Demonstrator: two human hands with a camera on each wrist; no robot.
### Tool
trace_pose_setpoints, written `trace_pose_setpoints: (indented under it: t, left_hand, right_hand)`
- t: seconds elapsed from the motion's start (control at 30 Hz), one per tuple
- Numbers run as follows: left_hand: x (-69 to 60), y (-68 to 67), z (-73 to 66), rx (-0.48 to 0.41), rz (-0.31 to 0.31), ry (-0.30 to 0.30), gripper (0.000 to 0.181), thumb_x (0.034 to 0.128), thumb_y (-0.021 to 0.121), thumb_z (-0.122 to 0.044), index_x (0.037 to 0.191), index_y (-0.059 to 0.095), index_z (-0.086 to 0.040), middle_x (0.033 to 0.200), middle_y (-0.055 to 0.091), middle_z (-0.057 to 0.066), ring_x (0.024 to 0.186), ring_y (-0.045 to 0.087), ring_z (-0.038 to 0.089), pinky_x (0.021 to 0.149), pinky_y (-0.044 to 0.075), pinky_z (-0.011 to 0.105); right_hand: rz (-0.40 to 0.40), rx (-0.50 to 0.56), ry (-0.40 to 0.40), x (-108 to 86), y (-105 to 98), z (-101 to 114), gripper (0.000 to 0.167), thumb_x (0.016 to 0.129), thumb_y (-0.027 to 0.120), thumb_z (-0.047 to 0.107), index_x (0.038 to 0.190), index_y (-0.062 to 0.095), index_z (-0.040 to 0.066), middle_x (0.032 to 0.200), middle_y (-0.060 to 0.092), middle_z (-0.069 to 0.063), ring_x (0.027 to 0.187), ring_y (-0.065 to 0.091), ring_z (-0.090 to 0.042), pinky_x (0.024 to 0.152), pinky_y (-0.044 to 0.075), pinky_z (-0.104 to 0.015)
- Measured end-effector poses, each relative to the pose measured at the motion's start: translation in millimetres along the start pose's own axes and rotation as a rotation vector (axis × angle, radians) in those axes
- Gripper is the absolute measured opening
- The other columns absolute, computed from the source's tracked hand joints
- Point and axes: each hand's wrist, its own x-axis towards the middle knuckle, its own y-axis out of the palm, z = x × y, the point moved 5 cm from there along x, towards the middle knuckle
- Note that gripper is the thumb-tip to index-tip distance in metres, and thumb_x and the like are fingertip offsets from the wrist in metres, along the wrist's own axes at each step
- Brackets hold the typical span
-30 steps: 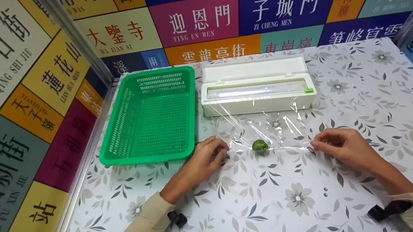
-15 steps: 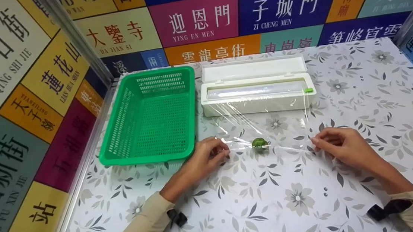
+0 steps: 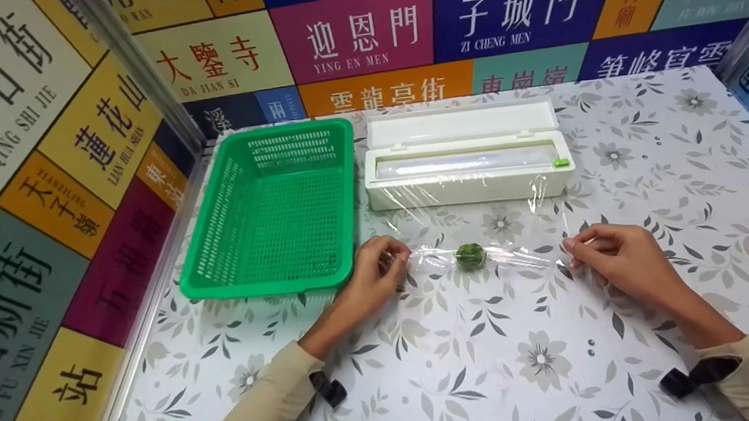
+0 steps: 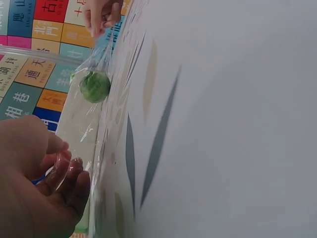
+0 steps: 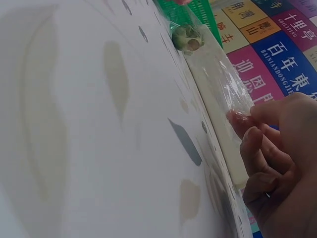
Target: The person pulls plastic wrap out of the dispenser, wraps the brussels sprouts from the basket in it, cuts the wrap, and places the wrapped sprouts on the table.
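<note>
Stretching film [image 3: 518,254] at a small green vegetable [image 3: 471,256]

Over the last second both hands have shifted slightly away from the body, taking the film's near edge with them. The vegetable, on the table [image 3: 429,375] midway between the hands, has turned and shows a rounder side. The left hand [image 3: 372,272] pinches one end of that edge, the right hand [image 3: 623,258] the other. The film now seems to bear on the vegetable, so a first roll or fold may be starting; whether it passes fully underneath, I cannot tell. Its far end reaches the open white box [image 3: 370,158], so it looks uncut.
</note>
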Motion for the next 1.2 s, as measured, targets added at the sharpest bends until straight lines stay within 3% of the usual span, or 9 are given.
trace_pose_setpoints:
  t: [0.13,0.23,0.5,0.6,0.83,0.97,1.1,1.2]
  left_hand:
    - [3.2,1.7,5.2,-0.017,-0.035,-0.039,0.006,0.1029,0.067,0.000,0.101,0.070,0.005,0.093,0.070,0.018,0.081,0.061,0.016,0.072,0.052,0.022]
    - [7.1,2.7,7.4,0.021,-0.059,-0.045,0.006,0.1021,0.068,0.000,0.099,0.070,0.004,0.091,0.071,0.018,0.079,0.060,0.015,0.071,0.050,0.021]
    - [17.1,3.0,4.8,0.187,-0.143,0.052,0.005,0.0960,0.073,0.004,0.091,0.073,0.004,0.082,0.072,0.016,0.074,0.068,0.026,0.069,0.057,0.033]
    - [18.8,3.9,6.0,0.231,-0.156,0.055,0.005,0.0946,0.076,0.003,0.090,0.075,0.002,0.080,0.073,0.015,0.073,0.069,0.027,0.068,0.058,0.033]
    - [23.4,7.5,10.0,0.217,-0.113,0.014,0.006,0.0938,0.075,0.006,0.097,0.072,0.002,0.083,0.073,0.014,0.071,0.069,0.022,0.065,0.052,0.022]
    - [24.5,9.0,6.6,0.260,-0.063,0.018,0.009,0.0943,0.074,0.005,0.098,0.074,-0.004,0.089,0.073,0.012,0.075,0.071,0.020,0.067,0.056,0.022]
    - [24.5,10.0,5.9,0.314,-0.048,0.010,0.012,0.0949,0.074,0.003,0.100,0.079,-0.007,0.094,0.074,0.010,0.080,0.072,0.020,0.071,0.059,0.025]
    - [25.5,9.9,7.2,0.300,-0.056,0.012,0.009,0.0964,0.074,0.002,0.102,0.078,-0.004,0.095,0.076,0.012,0.082,0.073,0.022,0.072,0.061,0.028]
  right_hand:
    - [-0.013,-0.020,0.031,4.1,1,-2,0.032,0.102,0.076,0.043,0.102,0.077,0.011,0.076,0.080,-0.005,0.041,0.057,-0.016,0.038,0.044,-0.028]
    - [-0.022,-0.036,0.055,7.3,2,-5,0.036,0.102,0.075,0.048,0.101,0.078,0.012,0.074,0.080,-0.004,0.038,0.055,-0.014,0.036,0.040,-0.029]
    - [-0.027,-0.113,0.116,15.7,6,-9,0.042,0.099,0.076,0.055,0.103,0.079,0.014,0.077,0.082,0.005,0.040,0.054,-0.009,0.038,0.040,-0.028]
    - [-0.027,-0.132,0.120,18.8,7,-9,0.042,0.098,0.077,0.054,0.104,0.080,0.013,0.079,0.082,0.005,0.041,0.053,-0.009,0.038,0.040,-0.027]
    - [-0.035,-0.140,0.157,22.9,5,-12,0.044,0.095,0.081,0.055,0.106,0.079,0.013,0.084,0.083,0.003,0.051,0.057,-0.005,0.045,0.045,-0.024]
    - [-0.041,-0.134,0.149,24.4,3,-12,0.043,0.094,0.083,0.052,0.111,0.077,0.013,0.088,0.082,0.002,0.060,0.062,-0.004,0.053,0.048,-0.023]
    - [-0.009,-0.091,0.154,25.5,4,-11,0.042,0.096,0.082,0.049,0.116,0.075,0.013,0.090,0.081,0.000,0.057,0.064,-0.009,0.051,0.053,-0.026]
    - [0.024,-0.059,0.153,26.2,5,-10,0.042,0.099,0.078,0.049,0.120,0.073,0.013,0.091,0.081,-0.002,0.057,0.065,-0.012,0.050,0.055,-0.029]
